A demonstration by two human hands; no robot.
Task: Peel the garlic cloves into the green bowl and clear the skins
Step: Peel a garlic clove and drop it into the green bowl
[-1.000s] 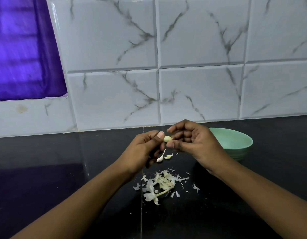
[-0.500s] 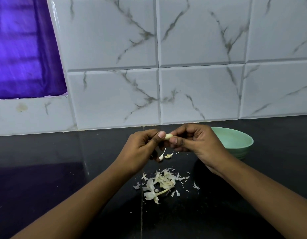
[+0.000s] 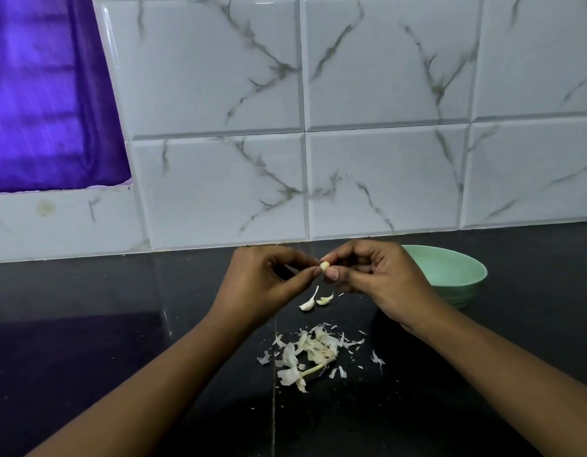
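Garlic clove pinched btwn left hand & right hand (tiny grip): may slip onto skins below, missing green bowl.

hands: two, left hand and right hand
clove: one, pinched between both hands
bowl: one
loose pieces: two, clove or skin unclear
skin pile: one, many stray flakes around it
stalk: one
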